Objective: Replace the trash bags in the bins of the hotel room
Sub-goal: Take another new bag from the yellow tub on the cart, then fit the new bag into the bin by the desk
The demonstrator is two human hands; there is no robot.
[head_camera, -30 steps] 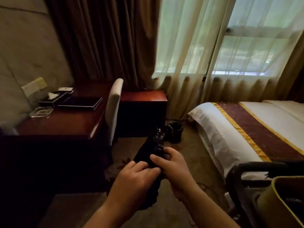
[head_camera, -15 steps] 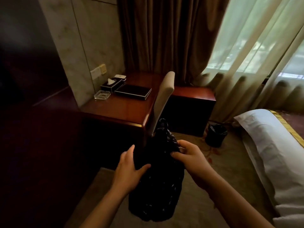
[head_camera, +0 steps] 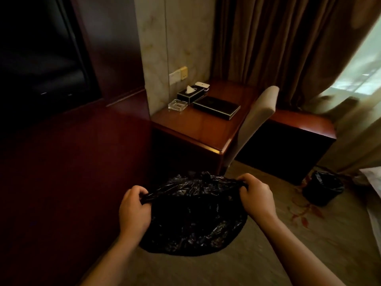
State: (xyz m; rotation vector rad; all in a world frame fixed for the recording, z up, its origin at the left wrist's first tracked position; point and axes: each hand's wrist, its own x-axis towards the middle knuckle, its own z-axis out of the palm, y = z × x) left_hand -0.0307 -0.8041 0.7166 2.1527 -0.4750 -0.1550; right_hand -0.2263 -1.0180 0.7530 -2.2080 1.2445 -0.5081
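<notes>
Head view: left grip (head_camera: 134, 207), right grip (head_camera: 256, 196) fisted on trash bag (head_camera: 193, 215) edge; bin (head_camera: 321, 187) lined black.

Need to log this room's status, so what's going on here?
A person is holding a black bag in both hands. The left hand grips one end of its top edge and the right hand the other, stretching it wide above the carpet in front of the desk. A bin lined in black stands on the floor to the right, apart from the bag.
</notes>
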